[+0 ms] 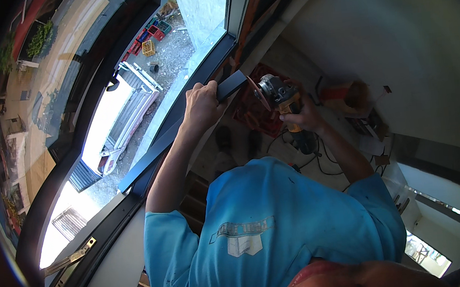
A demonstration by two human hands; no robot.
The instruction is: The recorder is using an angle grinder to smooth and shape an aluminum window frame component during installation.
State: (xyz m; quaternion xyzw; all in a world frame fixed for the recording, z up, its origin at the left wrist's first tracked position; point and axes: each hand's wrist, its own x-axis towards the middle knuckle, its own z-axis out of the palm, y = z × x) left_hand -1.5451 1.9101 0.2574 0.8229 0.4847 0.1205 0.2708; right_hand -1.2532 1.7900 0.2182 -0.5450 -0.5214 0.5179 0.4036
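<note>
A long grey metal bar (232, 85) lies slantwise along the sill of the open window. My left hand (202, 106) is closed over it near its upper right end. On the right, my right hand (307, 115) grips the body of a yellow and black angle grinder (288, 103). The grinder's reddish-brown disc (258, 93) stands close to the end of the bar. From this view I cannot tell whether disc and bar touch. My right fingers partly hide the grinder's body.
A dark window frame (212, 60) runs alongside the bar, with a brass-coloured fitting (89, 243) at its lower left. A red crate (265, 119) sits on the floor below the grinder. Dark cords (320, 159) and an open cardboard box (356, 98) lie to the right. Outside stands a white truck (127, 112).
</note>
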